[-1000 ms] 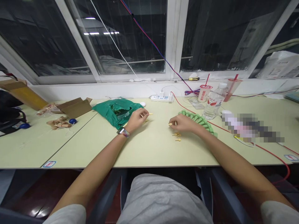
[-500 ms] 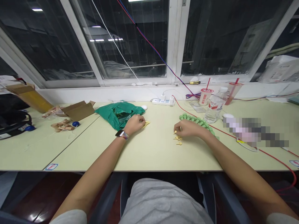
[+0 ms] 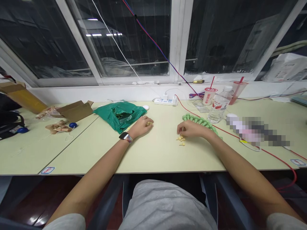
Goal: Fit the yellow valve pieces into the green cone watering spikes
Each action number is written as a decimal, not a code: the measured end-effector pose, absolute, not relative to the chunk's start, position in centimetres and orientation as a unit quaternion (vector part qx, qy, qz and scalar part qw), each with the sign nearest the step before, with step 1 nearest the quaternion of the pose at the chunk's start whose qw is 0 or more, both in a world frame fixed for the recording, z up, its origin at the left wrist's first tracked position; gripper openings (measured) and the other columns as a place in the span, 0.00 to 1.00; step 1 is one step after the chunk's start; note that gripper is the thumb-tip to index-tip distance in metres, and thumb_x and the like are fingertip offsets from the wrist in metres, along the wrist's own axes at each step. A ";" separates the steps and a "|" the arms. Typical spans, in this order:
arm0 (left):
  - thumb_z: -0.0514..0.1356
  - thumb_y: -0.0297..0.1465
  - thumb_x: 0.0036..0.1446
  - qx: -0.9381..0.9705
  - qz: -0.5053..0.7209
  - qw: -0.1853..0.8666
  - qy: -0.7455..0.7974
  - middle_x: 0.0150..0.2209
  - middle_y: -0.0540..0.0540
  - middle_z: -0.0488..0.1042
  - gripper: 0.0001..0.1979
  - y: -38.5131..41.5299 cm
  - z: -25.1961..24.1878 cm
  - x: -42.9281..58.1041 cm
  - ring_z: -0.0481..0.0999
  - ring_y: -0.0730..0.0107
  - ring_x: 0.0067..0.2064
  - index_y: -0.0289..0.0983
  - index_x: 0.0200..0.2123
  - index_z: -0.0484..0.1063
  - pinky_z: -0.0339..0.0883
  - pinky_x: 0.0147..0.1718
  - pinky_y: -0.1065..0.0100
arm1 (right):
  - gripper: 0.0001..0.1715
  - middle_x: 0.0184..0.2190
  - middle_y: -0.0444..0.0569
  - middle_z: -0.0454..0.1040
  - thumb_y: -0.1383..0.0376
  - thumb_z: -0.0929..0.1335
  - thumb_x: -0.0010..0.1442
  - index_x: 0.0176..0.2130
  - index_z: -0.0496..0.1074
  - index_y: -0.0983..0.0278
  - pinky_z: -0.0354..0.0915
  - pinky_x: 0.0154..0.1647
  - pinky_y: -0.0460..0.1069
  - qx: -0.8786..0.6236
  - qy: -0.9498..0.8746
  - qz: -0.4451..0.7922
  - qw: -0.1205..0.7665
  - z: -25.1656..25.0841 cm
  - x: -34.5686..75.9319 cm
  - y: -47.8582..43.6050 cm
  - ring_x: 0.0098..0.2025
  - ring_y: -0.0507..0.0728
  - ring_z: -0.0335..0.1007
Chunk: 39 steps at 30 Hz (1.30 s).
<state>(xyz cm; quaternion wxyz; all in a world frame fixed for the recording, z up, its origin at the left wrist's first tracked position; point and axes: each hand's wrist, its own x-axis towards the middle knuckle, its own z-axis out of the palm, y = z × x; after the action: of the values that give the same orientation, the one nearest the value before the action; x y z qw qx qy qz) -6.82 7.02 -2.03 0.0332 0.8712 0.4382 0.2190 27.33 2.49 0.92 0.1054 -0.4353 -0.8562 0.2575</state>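
Observation:
My left hand (image 3: pixel 141 126), with a watch at the wrist, rests on the table beside a green plastic bag (image 3: pixel 120 115). Its fingers are curled around several small yellow pieces (image 3: pixel 149 123). My right hand (image 3: pixel 188 128) is closed in a pinch above a few yellow pegs (image 3: pixel 181 139) lying on the table; whatever is between its fingertips is too small to make out. Just behind the right hand, a curved row of light green pegs (image 3: pixel 199 120) stretches to the right, partly covered by that hand and forearm.
A clear bottle (image 3: pixel 217 107) and two cups with red straws (image 3: pixel 209 95) stand at the back right. A power strip (image 3: pixel 165 101) lies by the wall. Wooden toys (image 3: pixel 59 127) and an open cardboard box (image 3: pixel 75 111) are at left. A red cable crosses the right side.
The view has shifted slightly. My left hand has closed over the yellow pieces beside it. The yellow peg seen at my right fingertips is no longer distinct there.

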 end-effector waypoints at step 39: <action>0.53 0.34 0.67 0.884 0.196 0.015 0.424 0.40 0.41 0.77 0.15 7.1 -1.6 -6.7 0.76 0.57 0.44 0.36 0.40 0.79 0.68 0.48 0.57 | 0.09 0.33 0.46 0.81 0.68 0.70 0.58 0.38 0.82 0.62 0.61 0.34 0.47 -0.433 -0.863 0.224 0.133 0.3 26.9 2.5 0.33 0.54 0.73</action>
<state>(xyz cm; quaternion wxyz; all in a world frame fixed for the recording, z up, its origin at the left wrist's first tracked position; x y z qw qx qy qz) -6.67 7.09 -1.58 0.0146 0.8843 0.4236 0.1960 26.88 2.54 0.34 0.1326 -0.4331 -0.8629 0.2240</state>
